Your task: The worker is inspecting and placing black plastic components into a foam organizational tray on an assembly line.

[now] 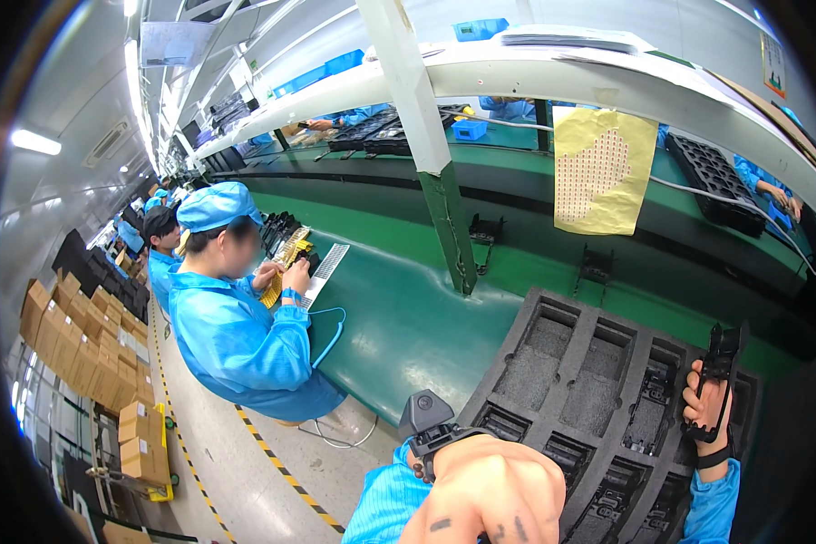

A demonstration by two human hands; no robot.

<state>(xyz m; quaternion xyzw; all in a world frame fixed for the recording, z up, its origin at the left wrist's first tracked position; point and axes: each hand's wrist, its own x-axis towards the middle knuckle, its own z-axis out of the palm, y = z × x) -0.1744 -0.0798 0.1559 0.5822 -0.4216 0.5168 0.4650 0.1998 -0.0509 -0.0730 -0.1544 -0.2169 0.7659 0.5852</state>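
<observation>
My right hand point(709, 403) is closed around a black plastic bracket point(722, 363), holding it upright over the right side of a dark foam tray point(568, 363). Large in the foreground, my left hand point(494, 485) shows only its back above the tray's near left part; its fingers are hidden. A dark device point(426, 415) is strapped to the left wrist. Black plastic parts point(653, 394) lie in several of the tray's compartments, while the two at the far left show bare foam.
Beyond the tray runs a green conveyor with black brackets point(597, 263) on it. A post point(435, 190) rises from the green bench point(408, 313). A yellow sheet point(605, 172) hangs from the shelf. At left a co-worker point(236, 299) in blue handles small parts; cartons point(82, 344) are stacked behind.
</observation>
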